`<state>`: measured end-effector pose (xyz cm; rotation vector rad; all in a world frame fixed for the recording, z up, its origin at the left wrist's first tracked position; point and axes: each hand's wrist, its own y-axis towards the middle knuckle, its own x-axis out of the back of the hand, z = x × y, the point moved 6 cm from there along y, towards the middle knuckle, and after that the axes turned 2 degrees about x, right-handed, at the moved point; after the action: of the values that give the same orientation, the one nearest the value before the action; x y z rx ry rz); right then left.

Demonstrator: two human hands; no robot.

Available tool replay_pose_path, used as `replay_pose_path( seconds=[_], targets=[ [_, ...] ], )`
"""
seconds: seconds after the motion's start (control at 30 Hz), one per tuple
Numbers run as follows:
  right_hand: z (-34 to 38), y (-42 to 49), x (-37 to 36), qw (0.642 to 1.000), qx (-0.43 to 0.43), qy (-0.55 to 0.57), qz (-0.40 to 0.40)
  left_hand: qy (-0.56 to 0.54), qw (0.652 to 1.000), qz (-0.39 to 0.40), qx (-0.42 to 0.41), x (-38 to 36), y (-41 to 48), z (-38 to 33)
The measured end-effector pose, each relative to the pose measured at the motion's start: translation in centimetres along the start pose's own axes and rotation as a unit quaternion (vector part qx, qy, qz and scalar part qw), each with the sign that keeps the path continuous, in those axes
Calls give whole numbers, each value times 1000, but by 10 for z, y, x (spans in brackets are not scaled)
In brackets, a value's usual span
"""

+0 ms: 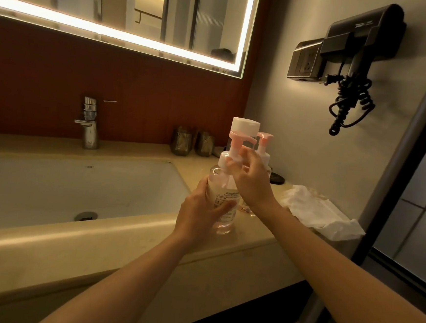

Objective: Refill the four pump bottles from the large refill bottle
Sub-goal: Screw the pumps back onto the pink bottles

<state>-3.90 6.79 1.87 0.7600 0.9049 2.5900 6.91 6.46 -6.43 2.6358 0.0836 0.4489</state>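
**Pump bottle held at counter, both hands engaged**

Clear pump bottle (225, 200) stood upright on the countertop (251, 243), just right of the sink basin (77, 189). Left hand (200, 211) wrapped around its body, gripping. Right hand (251, 182) pinched the pink-and-white pump head (236, 144) at its neck. White-capped refill bottle (245, 125) and second pump bottle (264, 140) stood just behind. Crumpled tissue (315, 210) lay to the right.

We have one wide-angle view, worn on the head. It faces forward and down over the counter (251, 243), close to its front edge. The sink (53, 174) fills the lower left, the mirror (167, 12) spans the top, and the hair dryer (365, 30) hangs upper right. Our forearms enter from the bottom edge; the left hand (200, 211) and right hand (251, 182) meet on a pump bottle (221, 187) near centre, within easy reach.
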Motion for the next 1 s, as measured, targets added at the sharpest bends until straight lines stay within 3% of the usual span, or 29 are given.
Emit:
replay_pose_path(
  seconds=[0.23, 0.47, 0.77, 0.9, 1.0],
  targets=[
    [5, 5, 7, 999, 26, -38, -25, 0, 1000, 2, -1, -1, -1, -2],
    [3, -1, 3, 999, 32, 16, 30, 1, 1000, 1, 1, 0, 0, -1],
    [-1, 5, 5, 993, 54, -102, -22, 14, 1000, 0, -3, -1, -1, -3],
    [1, 9, 5, 984, 36, -177, 6, 14, 1000, -3, 0, -1, -1, -3],
    [-1, 4, 4, 995, 17, -92, 45, 16, 1000, -2, 0, 0, -1, -2]
  ],
)
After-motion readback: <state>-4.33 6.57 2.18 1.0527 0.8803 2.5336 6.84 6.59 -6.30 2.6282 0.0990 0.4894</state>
